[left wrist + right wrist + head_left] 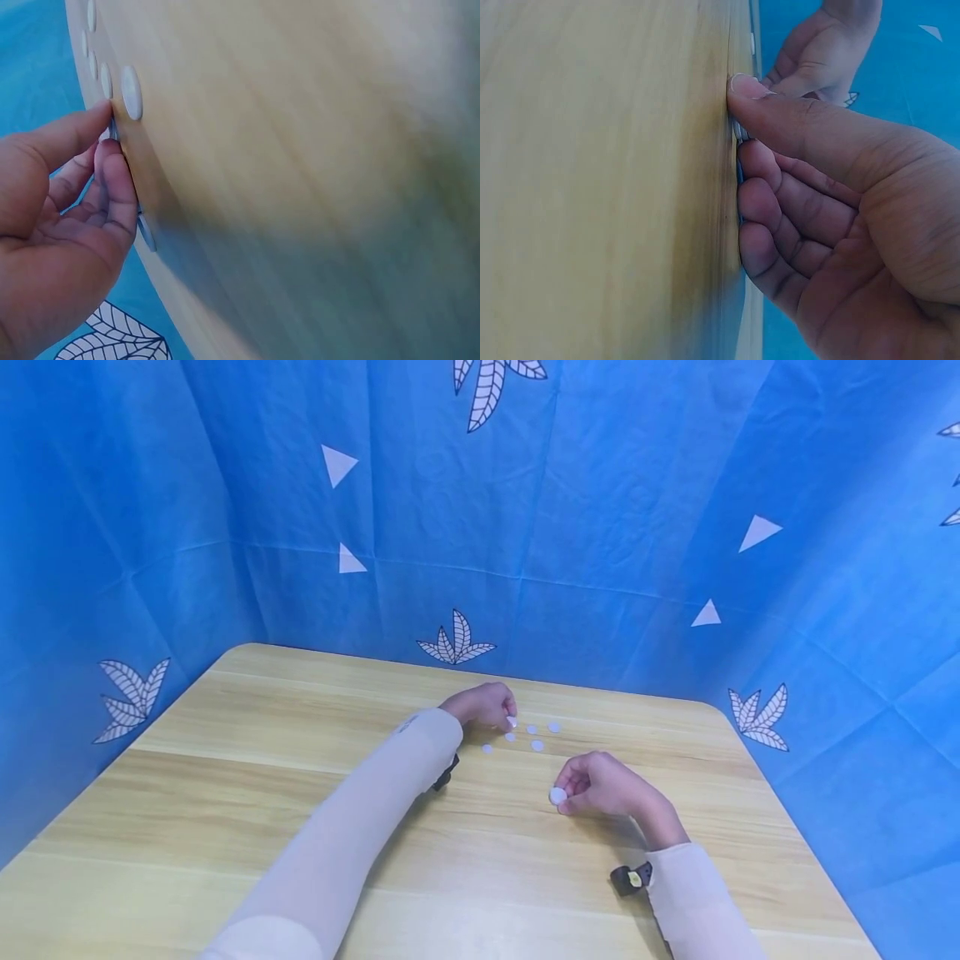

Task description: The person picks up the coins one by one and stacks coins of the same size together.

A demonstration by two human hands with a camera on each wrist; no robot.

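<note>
Left hand (483, 704) pinching white disc (512, 722). Right hand (603, 785), at left hand's four o'clock, pinching second disc (558, 796). Loose discs (537, 746) lying at right hand's ten o'clock. Pinching softly, not bumping loose ones, seems best.

1. The table (225, 760) stands before the curtain (450, 510), which also borders its left and right sides.
2. Five loose discs (537, 746) lie on the table toward its far edge, apart from each other.
3. The left hand (484, 705) is just beyond the leftmost loose discs, one held disc (512, 722) at its fingertips.
4. The right hand (606, 785) is nearer and right, another held disc (558, 796) at its fingertips.
</note>
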